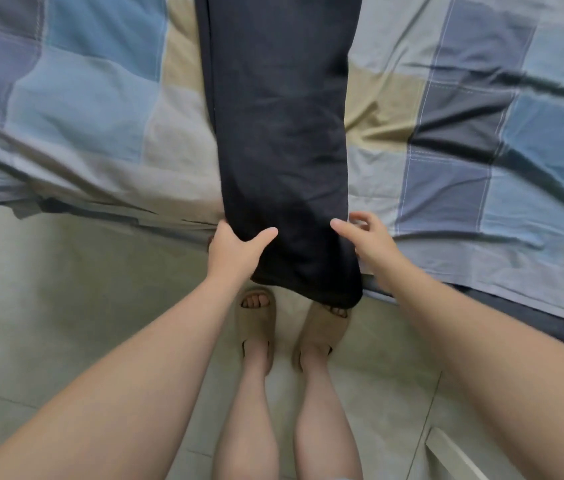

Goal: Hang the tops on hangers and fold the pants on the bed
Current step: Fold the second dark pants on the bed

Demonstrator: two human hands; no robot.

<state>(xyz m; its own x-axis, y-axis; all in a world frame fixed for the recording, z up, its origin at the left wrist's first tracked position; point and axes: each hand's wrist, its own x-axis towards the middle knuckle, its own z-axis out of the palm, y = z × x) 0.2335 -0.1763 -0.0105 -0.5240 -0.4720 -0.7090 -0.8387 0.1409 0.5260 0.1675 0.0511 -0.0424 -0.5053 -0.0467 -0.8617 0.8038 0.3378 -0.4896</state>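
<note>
- Pants [280, 116] run out of the top of the frame; the waistband is out of view, and only one long dark panel shows.
- Left hand's [235, 252] fingers are hidden under the cloth, with only the thumb seen lying on top.
- Right sandal [325, 327] is partly covered by the hanging hem; left sandal [256, 317] is in full view on the tiled floor [65, 289].
- White object [453, 455] at the lower right is cut off and can't be made out.
- Left hand grasps the pants' left edge just above the hem.
- Right hand [367, 240] is at the right edge, thumb stretched over the cloth and fingers curled beside it on the sheet; can't tell whether it has hold.
- Pants lie lengthwise on the bed [83, 98], on a checked blue, grey and tan sheet, with the hem end drooping over the bed's near edge between both hands.
- Fabric is near-black, matte and lightly creased, with a seam down the left side.
</note>
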